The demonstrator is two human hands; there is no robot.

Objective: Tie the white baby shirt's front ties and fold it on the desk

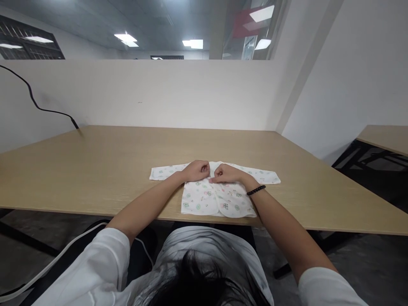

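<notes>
A small white baby shirt (204,199) with a green and pink print lies spread on the wooden table, front side up. Its long sleeves stretch out to the left and right, and the hem lies near the table's front edge. My left hand (196,170) is closed, its curled fingers on the shirt's upper front near the neckline. Close beside it, my right hand (227,173) pinches the cloth at the upper middle of the front. The exact bit of cloth between the fingers is hidden. A black beaded bracelet (256,190) circles my right wrist.
The wooden table (111,170) reaches back to a low white partition (175,93). A black cable (51,111) hangs at the back left. Another table (387,137) stands at the right. A white cord (60,255) runs down by my left side.
</notes>
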